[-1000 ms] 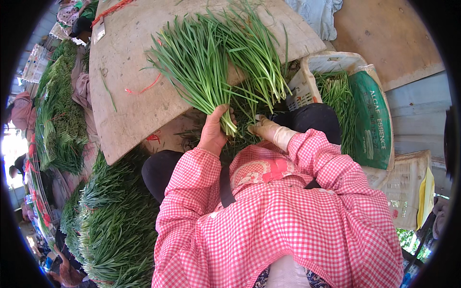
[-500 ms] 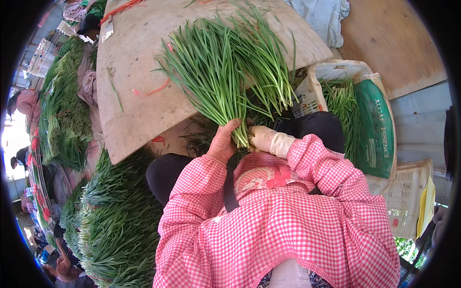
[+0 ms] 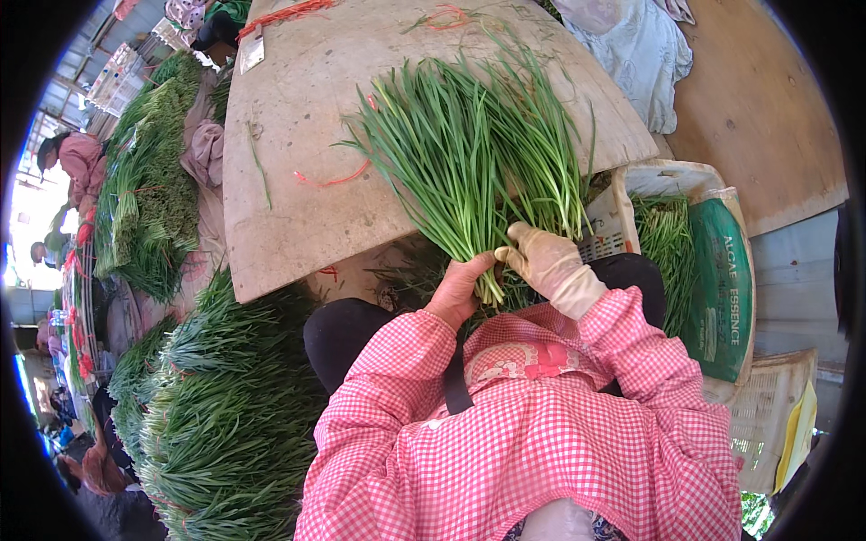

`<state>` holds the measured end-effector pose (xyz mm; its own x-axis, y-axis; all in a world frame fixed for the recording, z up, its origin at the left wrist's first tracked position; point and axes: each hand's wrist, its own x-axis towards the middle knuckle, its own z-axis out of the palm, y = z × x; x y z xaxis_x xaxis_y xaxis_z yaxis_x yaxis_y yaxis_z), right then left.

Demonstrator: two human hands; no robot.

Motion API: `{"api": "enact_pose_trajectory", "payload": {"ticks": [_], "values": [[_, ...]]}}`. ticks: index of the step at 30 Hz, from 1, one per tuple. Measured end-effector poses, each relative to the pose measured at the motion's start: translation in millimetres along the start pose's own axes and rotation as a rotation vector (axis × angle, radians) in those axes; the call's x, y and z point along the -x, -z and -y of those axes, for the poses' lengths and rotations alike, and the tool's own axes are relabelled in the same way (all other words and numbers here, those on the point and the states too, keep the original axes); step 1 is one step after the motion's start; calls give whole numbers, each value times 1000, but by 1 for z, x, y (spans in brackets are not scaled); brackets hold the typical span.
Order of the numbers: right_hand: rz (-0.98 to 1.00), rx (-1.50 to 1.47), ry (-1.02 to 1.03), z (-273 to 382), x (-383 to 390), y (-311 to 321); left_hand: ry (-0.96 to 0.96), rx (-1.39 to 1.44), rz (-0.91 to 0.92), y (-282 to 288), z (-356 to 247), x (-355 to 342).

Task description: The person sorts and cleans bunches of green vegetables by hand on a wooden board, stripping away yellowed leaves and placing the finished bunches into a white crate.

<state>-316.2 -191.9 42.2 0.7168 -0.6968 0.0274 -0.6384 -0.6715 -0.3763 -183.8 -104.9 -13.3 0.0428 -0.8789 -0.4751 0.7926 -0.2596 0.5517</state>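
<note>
The pale wooden tabletop [image 3: 298,99] spreads out in front of the person. Off its near left corner rises a big heap of green stalks [image 3: 216,406]; just beyond its near right edge stands a white crate [image 3: 613,218] with more stalks inside. A loose bunch [image 3: 442,153] fans its leaves over the tabletop, its pale stem ends reaching past the near edge, and a second bunch [image 3: 546,153] lies against it on the right. Of the hands, the bare left hand [image 3: 457,290] is closed round the first bunch just above the stem ends; the gloved right hand [image 3: 550,263] has its fingers curled beside those stems, and whether it pinches a stalk I cannot tell. A thin red strand [image 3: 338,178] lies on the tabletop, left of the leaves.

Handling it well should mean a firm but uncrushing left grip, stem ends level, and the right fingers working only on strays.
</note>
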Motion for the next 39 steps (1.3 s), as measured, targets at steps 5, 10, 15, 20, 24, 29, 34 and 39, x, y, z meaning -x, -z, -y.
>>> {"api": "enact_pose_trajectory", "payload": {"ticks": [5,10,15,20,24,29,34,39], "values": [[134,-1301,127,-18,1,2,13,-94,-56,-2,2,-5],[94,-1189,426,9,31,86,-10,-84,-102,8,7,-9],[841,-132,56,4,64,55,1,32,-80,-2,3,-4],[607,92,-415,-33,47,22,43,69,-37,-1,-1,-1],[414,-763,-746,-41,38,-23,22,55,-22,2,1,-4],[441,-1215,-591,-45,28,-45,21,21,-38,6,0,-1],[397,-387,-23,-30,28,-58,32,17,122,5,7,-7],[488,-277,-165,10,24,-33,-34,44,114,7,6,-6]]}}
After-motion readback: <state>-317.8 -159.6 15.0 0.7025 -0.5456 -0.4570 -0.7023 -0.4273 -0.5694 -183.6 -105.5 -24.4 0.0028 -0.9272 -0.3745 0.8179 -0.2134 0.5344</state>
